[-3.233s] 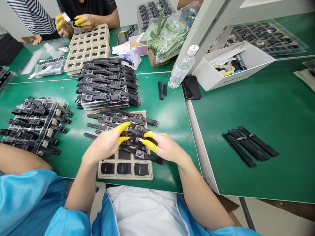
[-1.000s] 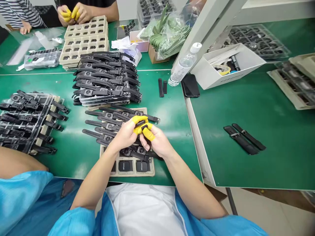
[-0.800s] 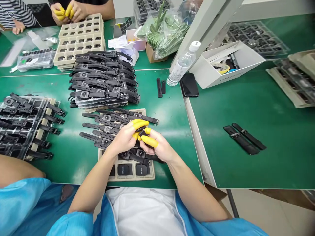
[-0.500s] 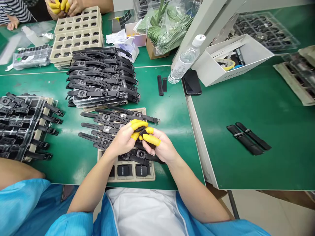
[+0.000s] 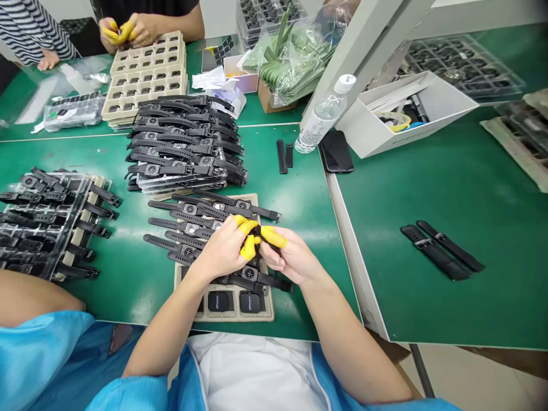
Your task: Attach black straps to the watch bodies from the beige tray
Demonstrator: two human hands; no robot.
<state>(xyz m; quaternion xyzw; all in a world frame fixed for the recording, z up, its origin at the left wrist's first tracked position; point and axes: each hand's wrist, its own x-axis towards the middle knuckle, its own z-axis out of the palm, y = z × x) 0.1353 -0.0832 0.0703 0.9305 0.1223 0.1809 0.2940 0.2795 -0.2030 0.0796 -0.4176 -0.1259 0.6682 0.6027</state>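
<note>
Over the beige tray, both my hands meet with yellow finger cots on their fingertips. My left hand is closed, pinching a black smartwatch from the left. On the other side, my right hand grips it between thumb and fingers. Fingers cover most of it, so body and strap cannot be told apart. Beneath lie several strapped smartwatches, backs up, across the tray. Two square black watch bodies without visible straps sit in the front compartments.
A tall stack of strapped watches stands behind the tray, another stack at left. Loose straps lie at right. A bottle, phone and white box stand behind. A co-worker's hands work far left.
The view has shifted slightly, so everything sits a little lower and mostly further right. My fingers have closed more tightly together around the black smartwatch, hiding more of it.
</note>
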